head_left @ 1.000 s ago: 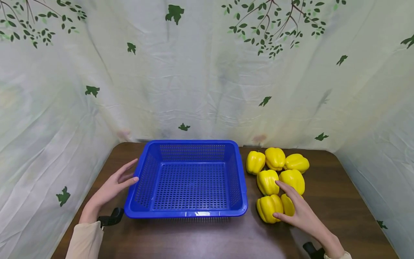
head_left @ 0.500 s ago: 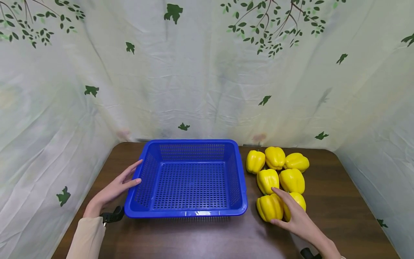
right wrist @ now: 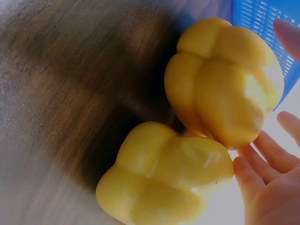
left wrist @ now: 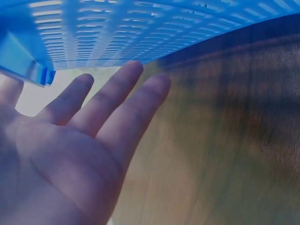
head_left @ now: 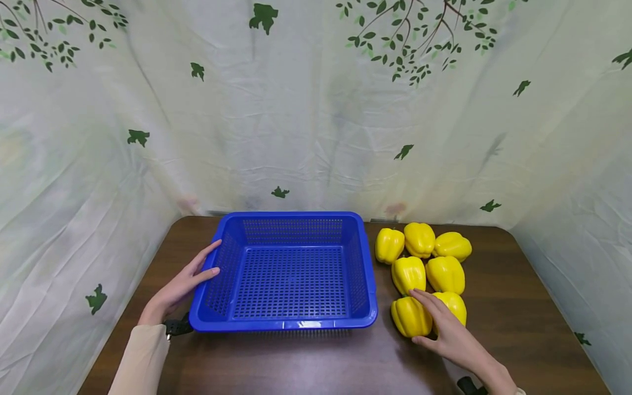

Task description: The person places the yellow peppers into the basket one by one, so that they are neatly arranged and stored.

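A blue perforated basket (head_left: pixel 291 285) with nothing in it stands on the table. My left hand (head_left: pixel 180 288) is at its left rim, thumb and fingers spread; in the left wrist view the left hand (left wrist: pixel 79 140) has extended fingers beside the basket's slotted wall (left wrist: pixel 117 33). To the right of the basket lie several yellow bell peppers (head_left: pixel 408 274). My right hand (head_left: pixel 454 334) is over the front ones, its thumb near the front-left pepper (head_left: pixel 411 317). In the right wrist view, the right hand (right wrist: pixel 272 168) has relaxed fingers beside two peppers (right wrist: pixel 229 84), not curled round either.
The brown wooden table (head_left: pixel 508 307) extends right of the peppers and in front of the basket. A pale curtain (head_left: pixel 316 109) with leaf prints hangs behind the table and along both sides.
My left hand has moved right and slightly up, onto the basket's left rim. The right hand has shifted down and left towards the front-left pepper, uncovering more of the pepper beside it.
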`<state>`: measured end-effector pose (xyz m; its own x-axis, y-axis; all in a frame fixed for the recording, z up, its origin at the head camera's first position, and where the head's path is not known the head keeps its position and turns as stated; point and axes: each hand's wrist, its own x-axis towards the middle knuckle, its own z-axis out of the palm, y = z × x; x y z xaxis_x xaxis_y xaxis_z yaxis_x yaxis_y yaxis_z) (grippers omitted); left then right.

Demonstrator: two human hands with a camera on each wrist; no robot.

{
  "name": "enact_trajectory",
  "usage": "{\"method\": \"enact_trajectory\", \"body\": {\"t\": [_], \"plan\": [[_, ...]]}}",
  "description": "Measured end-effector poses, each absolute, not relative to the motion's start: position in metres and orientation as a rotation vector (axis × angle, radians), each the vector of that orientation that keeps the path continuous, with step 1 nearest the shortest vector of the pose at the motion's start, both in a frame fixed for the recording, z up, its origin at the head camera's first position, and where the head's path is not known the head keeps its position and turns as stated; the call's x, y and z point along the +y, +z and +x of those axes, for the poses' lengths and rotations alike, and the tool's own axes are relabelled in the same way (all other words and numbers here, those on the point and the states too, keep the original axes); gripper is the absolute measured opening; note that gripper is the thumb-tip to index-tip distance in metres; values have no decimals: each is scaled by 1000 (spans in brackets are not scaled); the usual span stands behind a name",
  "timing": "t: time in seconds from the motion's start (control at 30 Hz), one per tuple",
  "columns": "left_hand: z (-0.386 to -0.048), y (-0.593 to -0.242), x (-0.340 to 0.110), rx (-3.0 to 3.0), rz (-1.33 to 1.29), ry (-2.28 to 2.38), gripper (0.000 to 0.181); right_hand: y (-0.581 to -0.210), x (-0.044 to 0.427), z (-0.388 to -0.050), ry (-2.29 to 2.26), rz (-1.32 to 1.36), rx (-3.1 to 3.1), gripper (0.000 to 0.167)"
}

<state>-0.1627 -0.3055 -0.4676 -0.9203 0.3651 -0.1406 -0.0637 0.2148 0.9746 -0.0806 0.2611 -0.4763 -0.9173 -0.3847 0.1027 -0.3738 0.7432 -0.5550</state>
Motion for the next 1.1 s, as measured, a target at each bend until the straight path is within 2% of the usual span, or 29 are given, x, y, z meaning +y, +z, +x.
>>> {"method": "enact_trajectory", "body": {"t": [0.33, 0.8, 1.1], "plan": [[-167, -473, -305, 2038, 261, 1849, 66, -477, 259, -84, -836, -617, 2894, 87], [-168, -473, -300, 1976, 205, 1919, 64, -481, 258, -84, -628, -782, 3012, 93], [-169, -472, -297, 1972, 206, 1928, 64, -481, 259, -85, -637, -752, 3055, 89]]}}
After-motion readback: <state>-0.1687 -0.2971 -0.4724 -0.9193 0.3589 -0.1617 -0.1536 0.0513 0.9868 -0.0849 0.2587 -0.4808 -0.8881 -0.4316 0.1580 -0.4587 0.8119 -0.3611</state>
